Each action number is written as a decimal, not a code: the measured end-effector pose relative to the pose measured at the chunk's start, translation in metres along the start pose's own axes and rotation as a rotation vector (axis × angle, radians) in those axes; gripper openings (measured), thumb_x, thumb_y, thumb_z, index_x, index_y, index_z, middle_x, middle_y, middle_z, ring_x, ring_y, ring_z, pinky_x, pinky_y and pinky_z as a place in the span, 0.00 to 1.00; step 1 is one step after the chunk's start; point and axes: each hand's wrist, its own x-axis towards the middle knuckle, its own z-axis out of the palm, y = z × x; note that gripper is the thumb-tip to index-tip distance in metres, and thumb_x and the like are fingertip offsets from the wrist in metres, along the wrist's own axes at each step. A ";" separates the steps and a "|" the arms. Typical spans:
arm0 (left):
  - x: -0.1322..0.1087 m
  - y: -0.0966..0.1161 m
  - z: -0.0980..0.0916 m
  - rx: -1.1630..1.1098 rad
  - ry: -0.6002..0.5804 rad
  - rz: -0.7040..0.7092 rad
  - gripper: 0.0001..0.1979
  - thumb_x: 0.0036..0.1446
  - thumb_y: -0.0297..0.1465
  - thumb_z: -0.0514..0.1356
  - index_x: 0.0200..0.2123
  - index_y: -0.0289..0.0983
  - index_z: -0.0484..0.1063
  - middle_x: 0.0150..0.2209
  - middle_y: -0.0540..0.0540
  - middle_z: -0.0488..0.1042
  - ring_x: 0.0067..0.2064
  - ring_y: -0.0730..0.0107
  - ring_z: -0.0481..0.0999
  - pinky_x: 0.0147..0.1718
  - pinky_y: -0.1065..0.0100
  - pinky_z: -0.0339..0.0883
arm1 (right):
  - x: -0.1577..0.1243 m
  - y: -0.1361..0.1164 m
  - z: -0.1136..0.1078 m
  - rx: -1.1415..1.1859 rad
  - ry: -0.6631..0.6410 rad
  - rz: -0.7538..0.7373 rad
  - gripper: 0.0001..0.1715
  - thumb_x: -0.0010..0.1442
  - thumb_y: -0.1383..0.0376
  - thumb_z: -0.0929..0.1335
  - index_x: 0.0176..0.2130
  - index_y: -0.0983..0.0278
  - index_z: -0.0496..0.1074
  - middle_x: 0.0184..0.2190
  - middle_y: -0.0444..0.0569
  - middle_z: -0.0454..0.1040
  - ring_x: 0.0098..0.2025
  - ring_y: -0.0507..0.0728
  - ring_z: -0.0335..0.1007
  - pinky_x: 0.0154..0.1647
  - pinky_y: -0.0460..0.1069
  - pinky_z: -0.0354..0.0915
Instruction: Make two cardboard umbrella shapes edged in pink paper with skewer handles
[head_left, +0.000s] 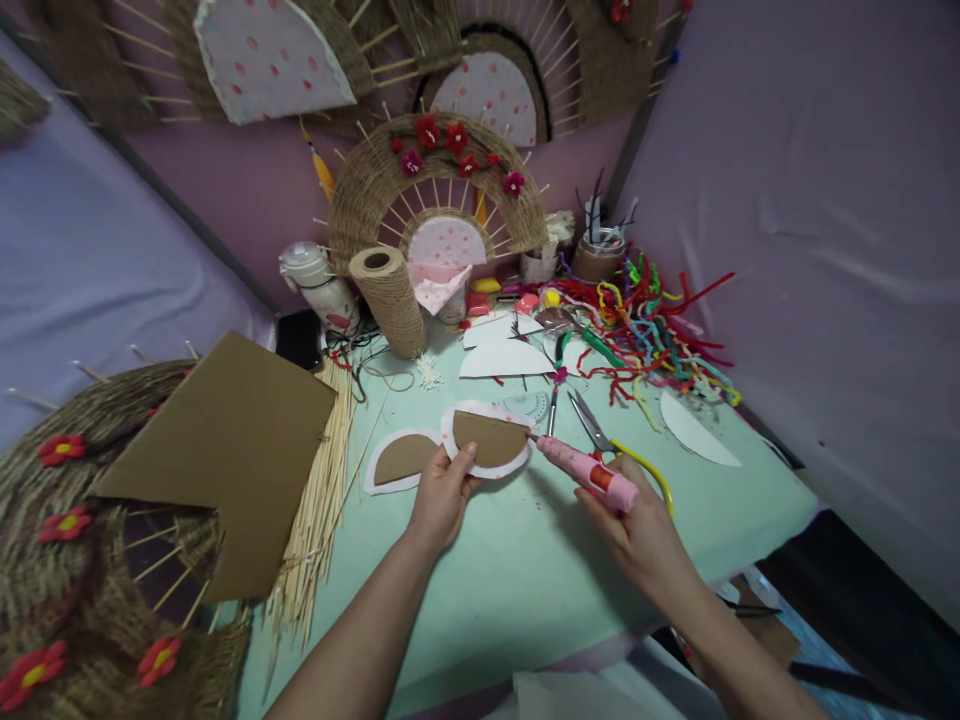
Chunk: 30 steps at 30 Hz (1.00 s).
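Pink plastic fills the right hand (637, 525): it is clenched around a glue gun (589, 474) whose tip meets the right edge of a cardboard half-circle (491, 438). That half-circle lies on a spotted white fabric piece (450, 428), and the left hand (441, 495) pinches the near edge of both between thumb and fingers, just above the pale green table (510, 560). A second cardboard half-circle on white backing (401, 460) lies touching it on the left. Scissors (592, 425) rest just beyond the glue gun. A bundle of thin wooden sticks (322, 500) runs along the table's left side, partly under a large cut sheet of cardboard (232, 450).

Farther back stands a roll of twine (390, 295), beside a white bottle (322, 285) whose contents cannot be seen. A heap of coloured pipe cleaners (645, 330) spreads at the right; behind it a round jar (600, 250) holds dark stems, too small to identify. Woven fans with red flowers (439, 175) lean on the wall, the upper ones cut off by the frame.
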 end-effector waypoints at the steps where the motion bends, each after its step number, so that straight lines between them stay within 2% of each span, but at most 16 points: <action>1: 0.000 0.000 0.000 0.003 0.003 -0.001 0.18 0.46 0.38 0.68 0.40 0.35 0.74 0.40 0.42 0.80 0.44 0.60 0.78 0.47 0.60 0.70 | 0.000 0.000 0.000 -0.004 0.000 -0.001 0.14 0.62 0.56 0.62 0.28 0.59 0.59 0.27 0.44 0.61 0.29 0.55 0.60 0.28 0.49 0.59; 11: 0.000 0.003 0.001 0.009 -0.007 -0.008 0.20 0.45 0.38 0.69 0.41 0.35 0.75 0.40 0.42 0.80 0.44 0.58 0.78 0.46 0.59 0.70 | 0.000 0.002 -0.002 -0.037 -0.003 0.038 0.16 0.62 0.55 0.63 0.27 0.59 0.58 0.26 0.43 0.60 0.25 0.53 0.59 0.25 0.48 0.58; 15: 0.001 0.004 0.000 0.005 0.002 -0.002 0.18 0.46 0.37 0.68 0.40 0.36 0.75 0.42 0.42 0.80 0.46 0.60 0.78 0.46 0.61 0.71 | 0.000 0.012 -0.020 -0.113 -0.015 0.071 0.16 0.63 0.54 0.62 0.28 0.60 0.61 0.28 0.44 0.61 0.27 0.53 0.62 0.28 0.48 0.60; 18: 0.002 0.004 -0.001 0.006 0.004 -0.007 0.18 0.47 0.37 0.68 0.41 0.36 0.75 0.41 0.43 0.80 0.46 0.61 0.77 0.45 0.62 0.71 | 0.002 0.025 -0.045 -0.285 0.016 0.125 0.16 0.63 0.54 0.61 0.29 0.61 0.63 0.32 0.46 0.63 0.28 0.54 0.65 0.28 0.49 0.60; 23: 0.003 0.001 -0.002 0.032 0.010 -0.022 0.20 0.46 0.37 0.68 0.43 0.35 0.74 0.42 0.42 0.80 0.44 0.60 0.78 0.44 0.61 0.72 | 0.003 0.060 -0.080 -0.756 0.073 0.306 0.17 0.64 0.55 0.59 0.36 0.65 0.65 0.35 0.53 0.64 0.29 0.58 0.65 0.26 0.50 0.58; 27: 0.002 -0.001 -0.001 0.015 -0.016 -0.024 0.19 0.46 0.36 0.68 0.42 0.36 0.75 0.42 0.42 0.79 0.44 0.59 0.78 0.46 0.59 0.72 | 0.002 0.096 -0.080 -0.897 0.079 0.322 0.18 0.63 0.58 0.61 0.39 0.71 0.67 0.34 0.60 0.66 0.37 0.65 0.67 0.32 0.54 0.63; 30: 0.001 -0.001 0.001 -0.003 -0.042 -0.035 0.18 0.47 0.36 0.68 0.42 0.35 0.75 0.42 0.41 0.79 0.45 0.59 0.78 0.46 0.59 0.72 | 0.003 0.112 -0.074 -0.893 0.012 0.377 0.20 0.62 0.58 0.61 0.40 0.74 0.69 0.36 0.65 0.68 0.40 0.69 0.67 0.35 0.57 0.64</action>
